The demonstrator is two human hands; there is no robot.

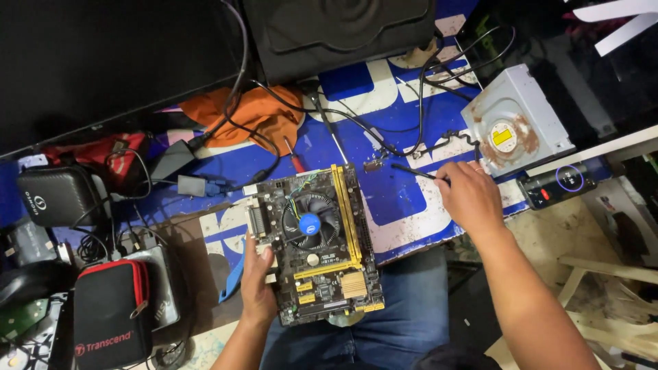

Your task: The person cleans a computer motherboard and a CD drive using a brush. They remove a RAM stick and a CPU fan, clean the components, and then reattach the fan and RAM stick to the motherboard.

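Observation:
A dark motherboard (322, 274) with yellow memory slots and a round black cooler fan with a blue centre (310, 221) rests at the table's front edge, over my lap. My left hand (256, 284) grips its left edge beside the rear ports. Off to the right, my right hand (469, 197) is closed on a thin black tool (413, 170), perhaps a screwdriver; its tip points left over the blue and white tabletop (401, 199). The tool is well clear of the board.
A silver optical drive (515, 118) lies at the back right, with a black handheld device (556, 183) in front of it. Cables, an orange cloth (250, 113) and a red-handled screwdriver (295, 161) lie behind the board. Black cases (110, 315) crowd the left. A monitor stand (336, 31) rises behind.

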